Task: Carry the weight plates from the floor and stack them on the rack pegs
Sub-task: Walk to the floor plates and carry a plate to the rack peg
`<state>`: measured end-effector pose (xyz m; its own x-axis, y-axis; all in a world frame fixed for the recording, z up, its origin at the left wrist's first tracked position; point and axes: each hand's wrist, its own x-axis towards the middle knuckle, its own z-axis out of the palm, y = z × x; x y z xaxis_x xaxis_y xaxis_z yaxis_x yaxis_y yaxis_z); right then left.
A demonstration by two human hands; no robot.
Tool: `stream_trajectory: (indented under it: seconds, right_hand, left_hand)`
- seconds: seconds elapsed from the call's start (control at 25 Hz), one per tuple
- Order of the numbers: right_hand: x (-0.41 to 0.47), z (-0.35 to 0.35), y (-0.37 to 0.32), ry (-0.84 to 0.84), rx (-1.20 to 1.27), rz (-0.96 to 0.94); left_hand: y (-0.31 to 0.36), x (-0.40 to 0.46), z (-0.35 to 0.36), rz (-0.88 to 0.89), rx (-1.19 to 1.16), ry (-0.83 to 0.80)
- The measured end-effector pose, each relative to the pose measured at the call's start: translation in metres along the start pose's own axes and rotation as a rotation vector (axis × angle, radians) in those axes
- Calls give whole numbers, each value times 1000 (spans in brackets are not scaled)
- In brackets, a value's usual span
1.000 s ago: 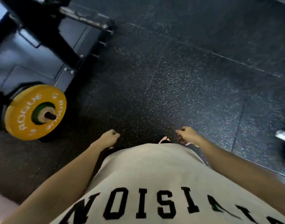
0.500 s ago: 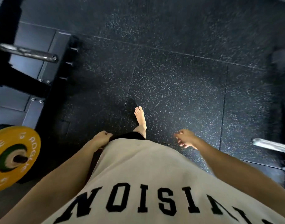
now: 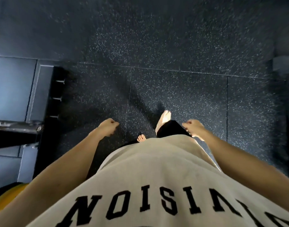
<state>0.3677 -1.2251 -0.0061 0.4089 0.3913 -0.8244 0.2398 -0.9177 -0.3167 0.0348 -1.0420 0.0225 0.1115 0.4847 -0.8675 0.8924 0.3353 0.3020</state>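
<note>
Shirt (image 3: 156,169) lettering "NOISI", reversed, between empty left hand (image 3: 108,126) and right hand (image 3: 192,126)

- Floor (image 3: 173,46): black rubber tiles flecked with pale specks, laid in large squares with thin straight seams.
- Left side: a smooth blue-grey platform (image 3: 11,86) with a dull sheen, bordered by a darker frame.
- Short metal pins (image 3: 59,81) stick out in a row along that frame's edge.
- Right edge: dark, blurred shapes, too smeared to tell.
- Light soft, brightest on the platform.

Yellow plate (image 3: 11,194) (lower left) mostly cut off, perhaps blurred.
</note>
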Motion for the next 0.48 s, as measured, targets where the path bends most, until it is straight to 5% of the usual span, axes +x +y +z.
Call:
stream_trajectory:
  seconds: [0.48]
  right_hand:
    - [202, -175, -310, -139, -287, -140]
  left_hand:
    - [177, 125, -123, -193, -352, 254]
